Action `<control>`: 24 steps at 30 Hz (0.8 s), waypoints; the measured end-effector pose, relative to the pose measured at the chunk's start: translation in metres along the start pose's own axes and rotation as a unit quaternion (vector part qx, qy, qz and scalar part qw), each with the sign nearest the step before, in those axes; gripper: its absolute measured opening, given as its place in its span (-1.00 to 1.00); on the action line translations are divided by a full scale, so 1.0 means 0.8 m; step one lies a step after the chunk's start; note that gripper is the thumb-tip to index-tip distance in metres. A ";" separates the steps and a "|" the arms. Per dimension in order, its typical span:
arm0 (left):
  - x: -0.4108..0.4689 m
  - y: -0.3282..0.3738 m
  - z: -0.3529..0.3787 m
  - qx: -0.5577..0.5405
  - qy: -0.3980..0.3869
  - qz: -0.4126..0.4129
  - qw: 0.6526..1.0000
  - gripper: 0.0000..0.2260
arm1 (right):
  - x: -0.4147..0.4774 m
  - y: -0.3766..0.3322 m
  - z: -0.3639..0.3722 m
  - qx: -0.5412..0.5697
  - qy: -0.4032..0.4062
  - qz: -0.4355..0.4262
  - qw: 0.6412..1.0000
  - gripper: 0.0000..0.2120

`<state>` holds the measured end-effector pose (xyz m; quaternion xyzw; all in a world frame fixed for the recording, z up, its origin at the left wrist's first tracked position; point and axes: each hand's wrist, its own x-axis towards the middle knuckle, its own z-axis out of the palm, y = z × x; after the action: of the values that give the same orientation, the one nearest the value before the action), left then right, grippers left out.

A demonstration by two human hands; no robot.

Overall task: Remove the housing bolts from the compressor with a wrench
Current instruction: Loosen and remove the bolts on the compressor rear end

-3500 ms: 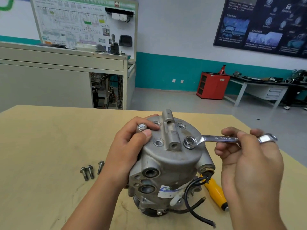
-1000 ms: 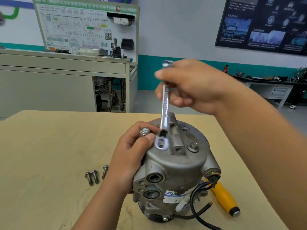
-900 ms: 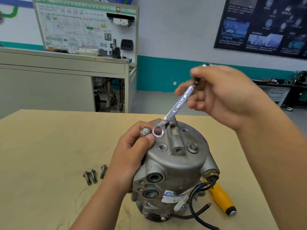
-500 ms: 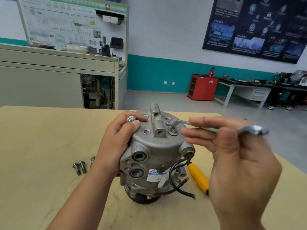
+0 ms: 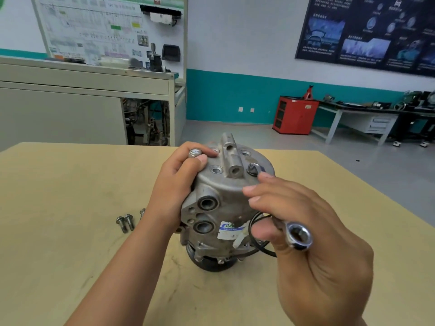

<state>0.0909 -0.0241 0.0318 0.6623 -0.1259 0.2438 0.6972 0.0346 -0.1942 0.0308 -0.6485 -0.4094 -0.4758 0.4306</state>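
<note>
The compressor (image 5: 223, 208) stands on the desk (image 5: 58, 208). The left hand (image 5: 174, 184) curls its fingers over its top. The right hand (image 5: 306, 243) clamps its fingers on the wrench (image 5: 297, 235), whose far end sits on a bolt (image 5: 253, 168). Loose bolts (image 5: 127, 222) lie to the left.

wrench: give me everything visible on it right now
The wrench is shiny, chrome-looking metal. The right hand grips its shank, which the fingers almost wholly hide. The near end, a thick-walled ring with a faceted bore, juts toward the camera beside the thumb. The far end sits at a bolt on top of the compressor; whether it is fully seated cannot be told.
</note>
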 end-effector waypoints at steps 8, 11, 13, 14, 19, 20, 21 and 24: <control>0.001 -0.001 0.000 0.004 0.004 -0.006 1.000 -0.83 | -0.013 0.023 0.006 0.203 0.111 0.049 0.972 -0.69; -0.001 0.000 0.000 -0.006 0.001 -0.014 1.000 -0.82 | -0.007 0.039 -0.001 0.341 0.244 0.188 0.888 -0.70; -0.001 0.000 0.000 -0.005 0.004 -0.015 1.000 -0.82 | 0.005 0.056 -0.004 0.381 0.278 0.276 0.838 -0.67; -0.001 0.000 0.000 -0.005 0.005 -0.015 1.000 -0.82 | 0.014 0.068 -0.003 0.397 0.285 0.311 0.815 -0.69; 0.000 0.000 0.000 0.002 0.010 -0.019 1.000 -0.82 | 0.068 0.122 0.022 0.376 0.196 0.496 0.758 -0.86; 0.000 -0.001 0.000 0.002 0.010 -0.021 1.000 -0.82 | 0.075 0.131 0.028 0.321 0.137 0.518 0.781 -0.88; 0.000 -0.001 -0.001 0.000 0.010 -0.022 1.000 -0.83 | 0.082 0.138 0.034 0.255 0.068 0.527 0.808 -0.90; 0.001 -0.002 -0.001 -0.005 0.005 -0.023 1.000 -0.83 | 0.099 0.142 0.046 0.141 -0.106 0.506 0.844 -0.94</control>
<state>0.0924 -0.0229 0.0306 0.6601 -0.1084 0.2305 0.7066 0.1678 -0.1833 0.0818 -0.7444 -0.1305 -0.0576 0.6523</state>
